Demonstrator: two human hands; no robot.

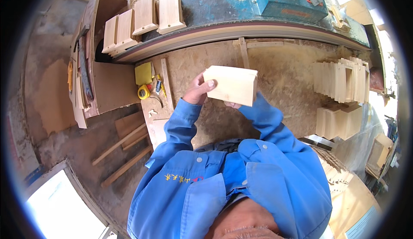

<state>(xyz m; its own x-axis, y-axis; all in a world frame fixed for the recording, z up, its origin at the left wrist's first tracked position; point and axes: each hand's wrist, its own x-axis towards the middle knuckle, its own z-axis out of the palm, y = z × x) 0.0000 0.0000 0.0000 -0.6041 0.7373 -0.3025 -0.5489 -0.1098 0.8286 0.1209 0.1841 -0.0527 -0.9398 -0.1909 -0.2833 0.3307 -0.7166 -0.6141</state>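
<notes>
A pale wooden box [232,84], shaped like a flat rectangular block, is held up over the workbench in front of my chest. My left hand [197,89] grips its left end, with the thumb lying on the broad face. Beneath the lower edge, only a bit of my right hand [232,105] shows against the box; the rest of that hand is hidden behind it. The box is slightly tilted, its right end lower along the front edge. Both forearms are in blue sleeves.
A long sanding belt [206,41] runs behind the bench [266,73], below a teal machine housing [292,2]. Wooden pieces [146,15] stand at the far left; stacked wooden frames [342,79] at right. A yellow tape measure [143,92] lies left of my hands.
</notes>
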